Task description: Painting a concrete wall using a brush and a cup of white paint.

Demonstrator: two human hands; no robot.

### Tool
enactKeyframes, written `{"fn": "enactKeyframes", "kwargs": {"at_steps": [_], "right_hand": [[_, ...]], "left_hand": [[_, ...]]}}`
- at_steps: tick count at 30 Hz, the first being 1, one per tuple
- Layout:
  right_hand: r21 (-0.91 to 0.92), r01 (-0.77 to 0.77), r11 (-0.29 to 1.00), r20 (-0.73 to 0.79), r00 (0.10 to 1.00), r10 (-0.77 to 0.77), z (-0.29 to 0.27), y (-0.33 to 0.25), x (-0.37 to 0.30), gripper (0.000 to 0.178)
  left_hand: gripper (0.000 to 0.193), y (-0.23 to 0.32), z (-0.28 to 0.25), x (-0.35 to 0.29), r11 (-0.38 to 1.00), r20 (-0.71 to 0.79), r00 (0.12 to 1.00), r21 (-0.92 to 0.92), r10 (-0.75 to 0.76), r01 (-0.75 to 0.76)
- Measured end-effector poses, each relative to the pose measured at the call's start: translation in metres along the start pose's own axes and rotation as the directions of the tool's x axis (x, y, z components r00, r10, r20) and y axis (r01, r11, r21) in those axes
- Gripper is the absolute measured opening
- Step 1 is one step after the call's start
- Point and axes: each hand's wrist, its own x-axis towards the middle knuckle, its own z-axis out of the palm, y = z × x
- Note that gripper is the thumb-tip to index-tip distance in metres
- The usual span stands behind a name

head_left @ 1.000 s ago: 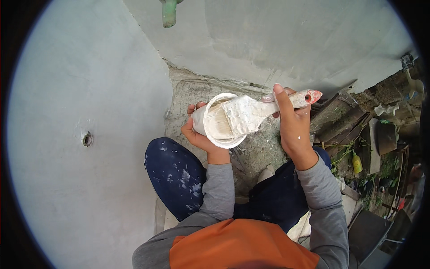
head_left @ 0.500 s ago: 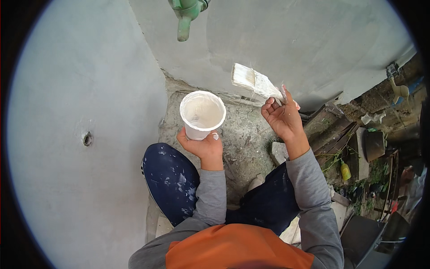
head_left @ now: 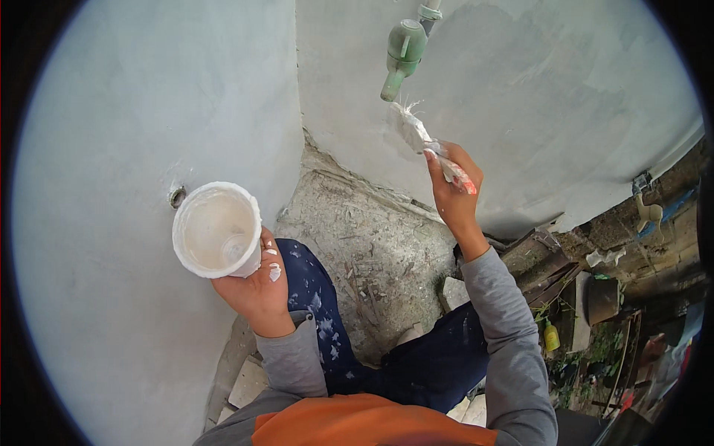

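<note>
My left hand point(head_left: 256, 293) is closed round a white plastic cup point(head_left: 253, 256), with white paint smeared on its rim and inside. Spots of white paint dot my thumb side. In my right hand point(head_left: 457, 189) is a paintbrush point(head_left: 411, 130), gripped by its paint-caked handle, which shows a red end. Its white bristles point up and left, at or very close to the grey wall point(head_left: 535, 97), just below a green tap point(head_left: 405, 52). Whether the bristles touch the wall I cannot tell.
A second pale wall point(head_left: 126, 97) rises at the left, with a small pipe hole point(head_left: 177, 196) behind the cup. Rough concrete floor point(head_left: 364, 253) lies between my knees. At the right are stacked boards, a yellow bottle point(head_left: 551, 336) and a beige tap point(head_left: 649, 213).
My left hand has carried the cup left and a little down. My right hand has turned the paintbrush edge-on and raised its bristles toward the wall. The view has shifted, showing more of the green tap.
</note>
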Motion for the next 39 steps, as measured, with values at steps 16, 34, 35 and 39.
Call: {"fn": "enactKeyframes", "kwargs": {"at_steps": [16,34,35,39], "right_hand": [[-0.488,0.613,0.622,0.397,0.790,-0.467,0.103,0.081,0.017,0.031],[-0.641,0.564,0.521,0.218,0.784,-0.581,0.066,0.024,0.074,0.030],[-0.630,0.568,0.530,0.261,0.798,-0.544,0.072,0.039,0.066,0.030],[-0.513,0.649,0.562,0.469,0.760,-0.450,0.105,0.089,0.003,0.024]], "left_hand": [[0.030,-0.002,-0.022,0.011,0.976,0.043,0.983,-0.115,-0.180,0.184],[0.035,0.002,-0.020,0.018,0.982,-0.059,0.992,-0.158,-0.111,0.100],[0.035,0.001,-0.021,0.018,0.982,-0.056,0.992,-0.159,-0.114,0.104],[0.034,-0.001,-0.020,0.018,0.981,-0.037,0.992,-0.155,-0.120,0.113]]}}
